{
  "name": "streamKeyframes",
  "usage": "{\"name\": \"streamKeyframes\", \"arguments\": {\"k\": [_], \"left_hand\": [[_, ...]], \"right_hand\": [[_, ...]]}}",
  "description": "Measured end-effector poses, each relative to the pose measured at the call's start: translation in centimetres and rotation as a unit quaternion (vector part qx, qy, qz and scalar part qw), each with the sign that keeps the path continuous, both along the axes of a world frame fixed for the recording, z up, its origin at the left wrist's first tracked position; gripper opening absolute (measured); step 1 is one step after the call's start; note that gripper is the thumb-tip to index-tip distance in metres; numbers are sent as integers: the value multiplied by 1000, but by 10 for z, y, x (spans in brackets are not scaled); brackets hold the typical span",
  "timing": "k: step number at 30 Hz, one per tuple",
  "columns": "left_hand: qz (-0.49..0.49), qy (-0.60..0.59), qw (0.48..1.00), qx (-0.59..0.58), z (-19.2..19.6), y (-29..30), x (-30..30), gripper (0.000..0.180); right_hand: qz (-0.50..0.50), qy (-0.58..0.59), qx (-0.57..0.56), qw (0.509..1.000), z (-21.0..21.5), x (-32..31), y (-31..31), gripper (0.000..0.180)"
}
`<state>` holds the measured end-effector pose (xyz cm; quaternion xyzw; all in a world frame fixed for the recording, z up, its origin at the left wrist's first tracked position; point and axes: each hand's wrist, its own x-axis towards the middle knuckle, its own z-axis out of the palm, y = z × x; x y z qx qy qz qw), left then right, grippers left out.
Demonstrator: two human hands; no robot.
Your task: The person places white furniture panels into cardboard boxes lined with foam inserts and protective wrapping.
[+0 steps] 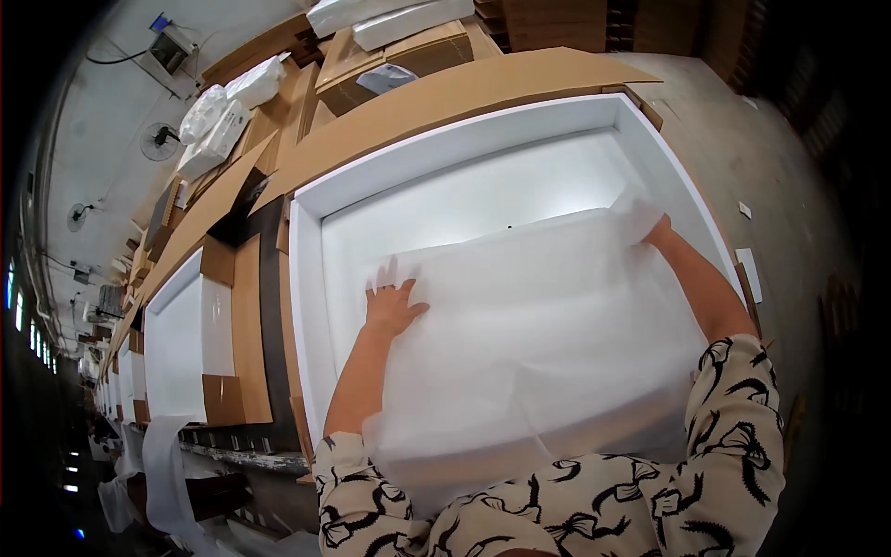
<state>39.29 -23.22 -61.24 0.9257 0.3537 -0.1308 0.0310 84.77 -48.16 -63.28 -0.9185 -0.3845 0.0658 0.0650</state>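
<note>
A thin translucent white foam sheet (529, 325) lies across the near part of a large carton lined with a white foam frame (306, 269). Inside the frame is a smooth white panel (483, 195), its far part uncovered. My left hand (392, 302) is at the sheet's left edge, fingers spread, with the fingertips looking pale through the sheet. At the sheet's far right corner, my right hand (657, 230) grips the raised, bunched material. Its fingers are mostly hidden by the sheet. The sheet's near edge hangs toward my body.
Cardboard flaps (445, 102) stand open along the far side. Another foam-lined carton (176, 325) sits to the left, a white strip (167, 473) hanging off its near side. Wrapped white packages (213, 139) rest on boxes at the back left. Concrete floor (733, 139) lies to the right.
</note>
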Motion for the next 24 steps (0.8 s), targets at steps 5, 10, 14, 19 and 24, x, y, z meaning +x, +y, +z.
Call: {"name": "streamKeyframes", "arguments": {"k": [5,10,14,19,24], "left_hand": [[17,39,992,-118,36,17,9,65],[195,13,967,-161,60,38,61,70],[119,71,989,43,36,26,92,72],[122,-51,991,36,26,30,81,63],[-81,-193,962,174,29,-25,77,57]], "right_hand": [[44,-35,-174,983,42,11,24,51],[-98,118,-198,968,96,-12,61,63],[-109,25,-144,983,62,30,55,57],[-15,-171,-93,981,85,0,75,26],[407,-51,183,893,76,-82,109,29]]}}
